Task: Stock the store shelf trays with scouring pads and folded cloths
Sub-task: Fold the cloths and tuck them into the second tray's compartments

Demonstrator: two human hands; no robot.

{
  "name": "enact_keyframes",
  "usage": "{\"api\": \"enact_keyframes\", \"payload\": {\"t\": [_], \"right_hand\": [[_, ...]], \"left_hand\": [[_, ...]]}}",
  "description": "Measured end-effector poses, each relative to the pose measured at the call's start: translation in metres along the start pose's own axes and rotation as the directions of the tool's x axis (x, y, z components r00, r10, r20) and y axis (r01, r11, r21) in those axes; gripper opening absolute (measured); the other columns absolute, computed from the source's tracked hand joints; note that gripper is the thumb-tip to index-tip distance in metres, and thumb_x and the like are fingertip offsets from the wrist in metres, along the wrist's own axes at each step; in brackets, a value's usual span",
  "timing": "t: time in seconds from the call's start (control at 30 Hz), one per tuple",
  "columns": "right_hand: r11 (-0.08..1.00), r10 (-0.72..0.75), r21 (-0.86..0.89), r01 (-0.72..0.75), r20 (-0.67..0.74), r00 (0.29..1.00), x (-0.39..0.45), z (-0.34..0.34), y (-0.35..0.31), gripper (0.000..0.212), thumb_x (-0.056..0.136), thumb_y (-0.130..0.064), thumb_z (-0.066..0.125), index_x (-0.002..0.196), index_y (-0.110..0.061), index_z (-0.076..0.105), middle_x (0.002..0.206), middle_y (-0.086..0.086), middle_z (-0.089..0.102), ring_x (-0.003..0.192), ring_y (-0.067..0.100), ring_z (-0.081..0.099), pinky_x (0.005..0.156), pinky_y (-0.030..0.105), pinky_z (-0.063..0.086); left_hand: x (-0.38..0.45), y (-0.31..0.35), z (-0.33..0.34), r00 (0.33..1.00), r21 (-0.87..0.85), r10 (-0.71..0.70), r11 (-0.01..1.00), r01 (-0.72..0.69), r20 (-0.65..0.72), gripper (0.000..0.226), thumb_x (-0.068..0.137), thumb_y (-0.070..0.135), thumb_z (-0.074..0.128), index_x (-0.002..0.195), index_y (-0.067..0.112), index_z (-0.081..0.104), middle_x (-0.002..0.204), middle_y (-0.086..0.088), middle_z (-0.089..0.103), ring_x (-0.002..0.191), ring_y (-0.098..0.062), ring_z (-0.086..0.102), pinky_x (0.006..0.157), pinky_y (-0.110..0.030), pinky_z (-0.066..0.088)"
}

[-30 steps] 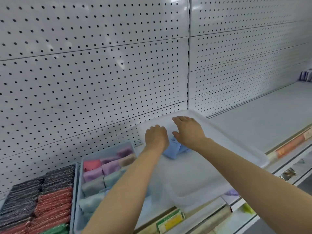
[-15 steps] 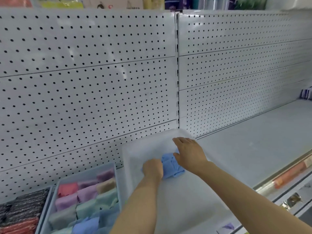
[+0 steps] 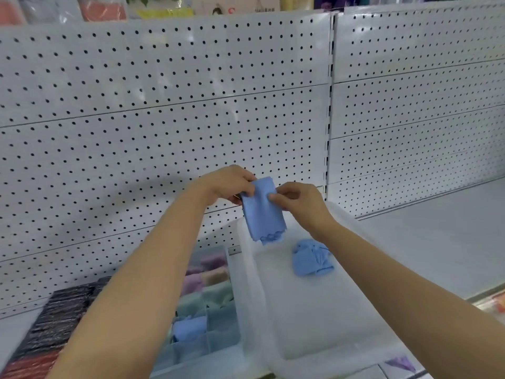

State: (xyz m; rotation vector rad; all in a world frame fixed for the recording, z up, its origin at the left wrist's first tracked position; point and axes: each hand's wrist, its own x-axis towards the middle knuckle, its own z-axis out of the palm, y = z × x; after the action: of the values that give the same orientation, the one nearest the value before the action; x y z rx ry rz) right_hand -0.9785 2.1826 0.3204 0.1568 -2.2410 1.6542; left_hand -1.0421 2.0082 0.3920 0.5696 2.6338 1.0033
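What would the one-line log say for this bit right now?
left hand: pinching blue cloth | right hand: pinching same cloth | cloth: held up above white tray | second blue cloth: lying in tray

White pegboard back panel (image 3: 164, 132); packaged goods (image 3: 103, 8) on top; orange price strip (image 3: 498, 303) far right.

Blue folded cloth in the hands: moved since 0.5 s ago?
Yes. The blue folded cloth has gone up out of the white plastic tray, held by left hand and right hand; before it lay inside.
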Motion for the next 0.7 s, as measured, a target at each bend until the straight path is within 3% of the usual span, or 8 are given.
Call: {"api": "enact_keyframes", "payload": {"t": [0.13,0.3,0.37,0.43,0.5,0.6,0.7], "right_hand": [[0.939,0.075,0.327,-0.103,0.098,0.992,-0.006,0.024,-0.016,0.021,0.085,-0.017,0.071,0.091,0.001,0.061,0.081,0.004,0.07,0.076,0.013,0.067,0.071,0.028,0.056],[0.818,0.159,0.494,-0.296,0.3,0.941,-0.01,0.05,-0.023,0.018,0.079,-0.002,0.072,0.084,-0.011,0.057,0.08,0.01,0.071,0.072,0.025,0.067,0.078,0.043,0.055],[0.8,0.188,0.515,-0.309,0.274,0.943,-0.012,0.06,-0.027,0.019,0.079,0.001,0.07,0.082,-0.011,0.056,0.073,0.007,0.07,0.064,0.021,0.065,0.068,0.037,0.056],[0.785,0.235,0.536,-0.311,0.206,0.95,-0.013,0.07,-0.029,0.019,0.079,0.003,0.07,0.082,-0.01,0.057,0.071,0.008,0.067,0.06,0.021,0.063,0.057,0.029,0.054],[0.774,0.291,0.55,-0.315,0.134,0.947,-0.013,0.078,-0.029,0.02,0.08,0.003,0.07,0.083,-0.01,0.054,0.071,0.011,0.063,0.058,0.021,0.061,0.051,0.026,0.052],[0.768,0.374,0.533,-0.355,0.076,0.924,-0.013,0.088,-0.026,0.027,0.08,0.0,0.071,0.093,-0.01,0.05,0.072,0.011,0.059,0.054,0.018,0.057,0.046,0.024,0.049],[0.763,0.341,0.493,-0.418,0.243,0.908,-0.019,0.093,-0.021,0.044,0.08,0.005,0.068,0.114,-0.017,0.051,0.081,0.013,0.063,0.062,0.02,0.063,0.058,0.031,0.056]], "left_hand": [[-0.028,-0.012,-0.015,1.0,-0.079,0.013,0.997,-0.013,-0.001,0.017,0.079,-0.002,0.049,0.091,-0.006,0.06,0.08,-0.008,0.05,0.073,-0.02,0.046,0.061,-0.023,0.046],[-0.052,-0.035,-0.028,0.998,-0.294,0.022,0.955,-0.037,-0.054,0.031,0.085,-0.003,0.048,0.107,0.005,0.068,0.089,-0.006,0.064,0.079,-0.018,0.057,0.072,-0.028,0.05],[-0.058,-0.051,-0.027,0.996,-0.445,-0.01,0.895,-0.029,-0.086,0.024,0.092,0.009,0.054,0.113,0.006,0.066,0.099,-0.008,0.065,0.088,-0.022,0.059,0.083,-0.035,0.051],[-0.066,-0.07,-0.021,0.997,-0.585,-0.063,0.811,0.03,-0.036,0.037,0.091,0.034,0.065,0.12,0.01,0.062,0.109,-0.01,0.068,0.098,-0.029,0.065,0.094,-0.044,0.052],[-0.073,-0.086,-0.012,0.999,-0.641,-0.049,0.767,0.033,-0.007,0.049,0.086,0.036,0.071,0.128,0.017,0.054,0.115,-0.012,0.069,0.099,-0.032,0.068,0.09,-0.05,0.054],[-0.082,-0.101,0.005,0.983,-0.696,-0.07,0.715,-0.068,-0.168,0.059,0.086,0.005,0.069,0.133,0.032,0.044,0.096,-0.014,0.071,0.081,-0.027,0.069,0.074,-0.04,0.057],[-0.087,-0.109,0.013,0.933,-0.662,-0.14,0.74,-0.124,-0.332,0.052,0.086,-0.005,0.062,0.125,0.028,0.053,0.077,-0.011,0.067,0.061,-0.017,0.065,0.057,-0.028,0.054]]}}
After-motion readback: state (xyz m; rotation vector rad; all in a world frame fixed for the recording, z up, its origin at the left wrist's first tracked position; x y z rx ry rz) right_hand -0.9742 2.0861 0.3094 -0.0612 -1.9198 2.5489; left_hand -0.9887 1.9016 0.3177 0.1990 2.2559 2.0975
